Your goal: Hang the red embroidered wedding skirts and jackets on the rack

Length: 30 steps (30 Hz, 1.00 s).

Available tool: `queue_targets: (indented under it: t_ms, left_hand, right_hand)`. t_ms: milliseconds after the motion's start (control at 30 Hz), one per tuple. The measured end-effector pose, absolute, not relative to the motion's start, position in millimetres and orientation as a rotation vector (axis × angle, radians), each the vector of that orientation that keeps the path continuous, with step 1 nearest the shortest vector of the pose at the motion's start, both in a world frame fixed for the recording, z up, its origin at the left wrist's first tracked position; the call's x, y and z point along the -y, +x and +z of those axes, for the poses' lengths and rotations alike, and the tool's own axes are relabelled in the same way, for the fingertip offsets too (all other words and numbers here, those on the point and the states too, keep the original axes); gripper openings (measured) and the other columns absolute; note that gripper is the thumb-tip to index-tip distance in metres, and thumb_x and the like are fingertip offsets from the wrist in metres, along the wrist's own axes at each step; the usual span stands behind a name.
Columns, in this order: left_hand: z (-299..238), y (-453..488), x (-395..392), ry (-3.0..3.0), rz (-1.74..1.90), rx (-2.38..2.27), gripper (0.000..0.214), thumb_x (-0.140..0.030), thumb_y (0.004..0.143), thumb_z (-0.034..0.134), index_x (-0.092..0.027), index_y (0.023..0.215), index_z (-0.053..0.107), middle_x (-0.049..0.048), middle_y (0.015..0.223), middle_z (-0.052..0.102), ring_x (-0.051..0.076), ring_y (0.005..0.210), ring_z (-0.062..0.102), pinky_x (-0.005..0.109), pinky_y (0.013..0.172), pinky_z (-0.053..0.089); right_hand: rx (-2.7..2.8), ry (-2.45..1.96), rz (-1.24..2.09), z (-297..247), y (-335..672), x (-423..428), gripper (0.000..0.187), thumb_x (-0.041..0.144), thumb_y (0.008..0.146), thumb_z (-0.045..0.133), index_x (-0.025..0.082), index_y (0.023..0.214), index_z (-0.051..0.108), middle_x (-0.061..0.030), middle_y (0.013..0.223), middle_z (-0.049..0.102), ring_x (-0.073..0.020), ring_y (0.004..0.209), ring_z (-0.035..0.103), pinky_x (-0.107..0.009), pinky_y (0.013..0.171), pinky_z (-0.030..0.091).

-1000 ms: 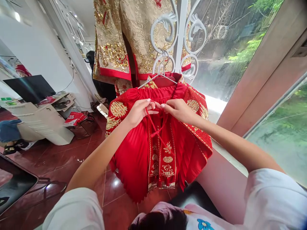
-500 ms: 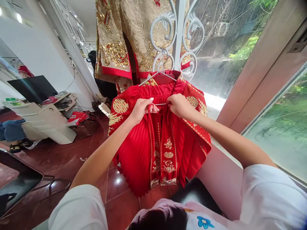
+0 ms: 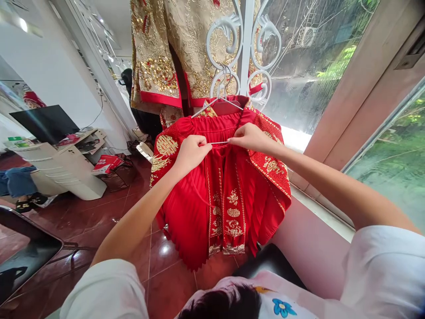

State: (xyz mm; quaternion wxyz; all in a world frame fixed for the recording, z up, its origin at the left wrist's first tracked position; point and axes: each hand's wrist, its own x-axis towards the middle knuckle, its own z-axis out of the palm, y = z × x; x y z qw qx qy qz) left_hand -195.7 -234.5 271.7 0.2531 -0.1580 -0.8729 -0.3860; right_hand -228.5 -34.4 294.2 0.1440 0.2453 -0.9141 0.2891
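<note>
A red pleated skirt [image 3: 187, 217] with gold-embroidered front panels [image 3: 233, 212] hangs before me, together with a red gold-embroidered jacket [image 3: 167, 145]. Wire hangers [image 3: 203, 109] show at the top of the garments. At waist height a thin pale bar [image 3: 219, 143], apparently the lower part of a hanger, runs between my hands. My left hand [image 3: 192, 153] pinches its left end, fingers closed. Opposite, my right hand [image 3: 248, 137] grips the other end between thumb and fingers. A thin red cord [image 3: 199, 191] dangles below my left hand over the pleats.
Behind hangs a beige and gold garment [image 3: 195, 57] beside a white scrolled metal rack [image 3: 245, 53]. Windows [image 3: 299, 66] line the right side. At left stand a desk [image 3: 71, 173] with a monitor [image 3: 43, 126] and a black chair [image 3: 26, 252]. A person's legs [image 3: 16, 181] show at the far left.
My left hand has turned knuckles-up and closed on the bar's left end. The red cord that was looped at its fingers now hangs down. My right hand has shifted its grip slightly.
</note>
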Motion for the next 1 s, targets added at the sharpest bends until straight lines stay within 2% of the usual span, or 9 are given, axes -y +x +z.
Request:
queue_targets:
  t_ms: [167, 333, 500, 567, 633, 733, 833, 900, 1000]
  left_hand:
    - [287, -201, 235, -0.422, -0.956, 2.236, 0.050, -0.029, 0.073, 0.063, -0.018, 0.046, 0.022, -0.0057, 0.047, 0.019, 0.008, 0.047, 0.019, 0.027, 0.051, 0.017]
    - [321, -198, 260, -0.456, -0.955, 2.121, 0.051, -0.031, 0.075, 0.063, -0.017, 0.044, 0.025, -0.0049, 0.047, 0.020, 0.008, 0.046, 0.018, 0.028, 0.049, 0.013]
    - [315, -205, 288, -0.303, -0.868, 2.107, 0.052, -0.030, 0.074, 0.062, -0.017, 0.040, 0.024, -0.0046, 0.045, 0.019, 0.008, 0.046, 0.018, 0.028, 0.048, 0.013]
    - [310, -205, 292, -0.308, -0.886, 2.044, 0.045, -0.031, 0.073, 0.062, -0.018, 0.042, 0.031, -0.0048, 0.044, 0.022, 0.008, 0.045, 0.021, 0.027, 0.047, 0.016]
    - [310, -200, 296, -0.396, -0.989, 2.044, 0.027, -0.032, 0.073, 0.062, -0.019, 0.053, 0.050, -0.0055, 0.044, 0.029, 0.008, 0.044, 0.024, 0.026, 0.046, 0.018]
    - [317, -192, 303, -0.598, -1.027, 2.227, 0.010, -0.029, 0.071, 0.060, -0.021, 0.073, 0.066, -0.0018, 0.051, 0.049, 0.010, 0.046, 0.037, 0.026, 0.047, 0.027]
    - [321, -191, 303, -0.493, -0.577, 2.307, 0.012, -0.021, 0.068, 0.058, -0.020, 0.069, 0.070, 0.0032, 0.066, 0.058, 0.015, 0.057, 0.050, 0.030, 0.057, 0.039]
    - [319, -199, 293, -0.312, -0.331, 2.167, 0.014, -0.020, 0.071, 0.058, -0.020, 0.077, 0.071, 0.0053, 0.076, 0.058, 0.019, 0.068, 0.054, 0.033, 0.065, 0.042]
    - [315, -218, 265, -0.219, -0.343, 1.941, 0.013, -0.023, 0.077, 0.060, -0.019, 0.086, 0.070, 0.0075, 0.087, 0.058, 0.022, 0.082, 0.056, 0.035, 0.072, 0.043]
  right_hand:
    - [2.564, 0.847, 0.790, 311, -225, 25, 0.012, 0.022, 0.070, 0.064, 0.012, 0.064, 0.064, 0.0011, 0.051, 0.049, -0.0079, 0.052, 0.039, -0.028, 0.055, 0.031]
    - [2.458, 0.879, 1.017, 348, -221, -16, 0.027, 0.039, 0.072, 0.068, 0.013, 0.066, 0.062, 0.0015, 0.051, 0.041, -0.0079, 0.054, 0.033, -0.027, 0.050, 0.029]
    - [2.450, 0.796, 1.159, 326, -254, -46, 0.039, 0.053, 0.076, 0.061, 0.015, 0.069, 0.062, 0.0029, 0.047, 0.035, -0.0080, 0.048, 0.030, -0.028, 0.044, 0.029]
    - [2.473, 0.787, 1.167, 314, -271, -49, 0.041, 0.053, 0.083, 0.052, 0.014, 0.074, 0.064, 0.0025, 0.046, 0.034, -0.0092, 0.046, 0.031, -0.029, 0.044, 0.032]
    - [2.564, 0.827, 1.134, 310, -280, -51, 0.044, 0.051, 0.088, 0.045, 0.014, 0.075, 0.066, 0.0025, 0.045, 0.032, -0.0095, 0.044, 0.029, -0.030, 0.043, 0.033]
    - [2.873, 1.084, 0.987, 318, -277, -51, 0.040, 0.048, 0.086, 0.051, 0.016, 0.073, 0.069, 0.0034, 0.043, 0.031, -0.0075, 0.041, 0.025, -0.026, 0.038, 0.029]
    - [3.053, 1.384, 0.911, 332, -263, -41, 0.032, 0.046, 0.078, 0.062, 0.015, 0.082, 0.072, 0.0025, 0.047, 0.042, -0.0068, 0.044, 0.031, -0.024, 0.040, 0.030]
    - [2.920, 1.488, 1.008, 338, -256, -29, 0.036, 0.047, 0.071, 0.068, 0.014, 0.087, 0.072, -0.0002, 0.056, 0.053, -0.0079, 0.051, 0.040, -0.024, 0.045, 0.034]
    - [2.539, 1.409, 1.310, 335, -257, -9, 0.040, 0.048, 0.067, 0.071, 0.015, 0.091, 0.072, 0.0004, 0.059, 0.055, -0.0075, 0.053, 0.040, -0.024, 0.046, 0.032]
